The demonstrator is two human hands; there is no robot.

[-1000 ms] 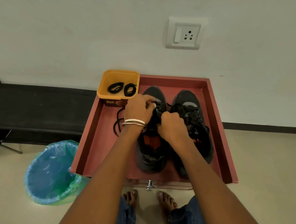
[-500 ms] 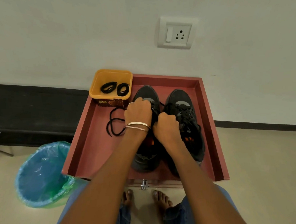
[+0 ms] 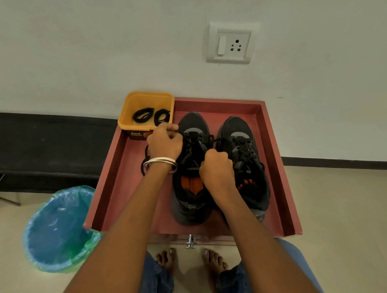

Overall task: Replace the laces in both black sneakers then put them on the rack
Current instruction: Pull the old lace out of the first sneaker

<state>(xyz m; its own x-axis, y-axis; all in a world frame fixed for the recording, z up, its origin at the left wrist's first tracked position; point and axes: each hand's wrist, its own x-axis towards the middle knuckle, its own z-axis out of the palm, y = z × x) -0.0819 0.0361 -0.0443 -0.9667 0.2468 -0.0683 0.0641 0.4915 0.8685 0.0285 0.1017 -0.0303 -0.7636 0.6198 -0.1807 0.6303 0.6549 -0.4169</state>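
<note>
At frame centre, 2 black sneakers are sitting side by side in a red tray [image 3: 277, 164]. The left hand [image 3: 164, 143] is pinching a black lace [image 3: 146, 158] beside the left sneaker [image 3: 192, 169]; the right hand [image 3: 216, 167] is curling closed over that sneaker's tongue. The right sneaker [image 3: 243, 157] is lying untouched. 2 coiled laces [image 3: 151, 115] are resting in a yellow tub [image 3: 127, 118].

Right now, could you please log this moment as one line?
left hand pulling lace | right hand gripping left sneaker | right sneaker laced
</note>
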